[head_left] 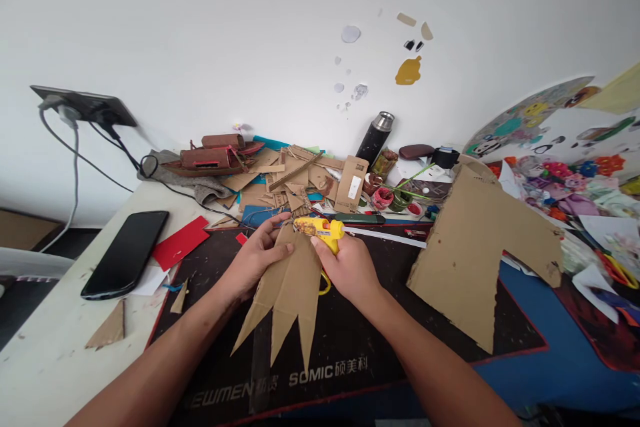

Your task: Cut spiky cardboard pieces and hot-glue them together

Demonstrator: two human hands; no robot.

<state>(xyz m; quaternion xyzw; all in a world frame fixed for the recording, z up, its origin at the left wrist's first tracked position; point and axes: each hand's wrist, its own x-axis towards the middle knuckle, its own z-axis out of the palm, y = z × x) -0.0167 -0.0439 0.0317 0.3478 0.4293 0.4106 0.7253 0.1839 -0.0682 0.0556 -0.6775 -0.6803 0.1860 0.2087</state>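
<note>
My left hand grips the top of a brown cardboard piece cut into long pointed spikes, which lies on a black desk mat. My right hand is closed round a yellow glue gun, its nozzle pointing left at the upper end of the cardboard piece, close to my left thumb.
A large cardboard sheet leans at the right. A black phone and red paper lie at the left. Cardboard scraps, a black flask, paint pots and colourful paper crafts crowd the back and right.
</note>
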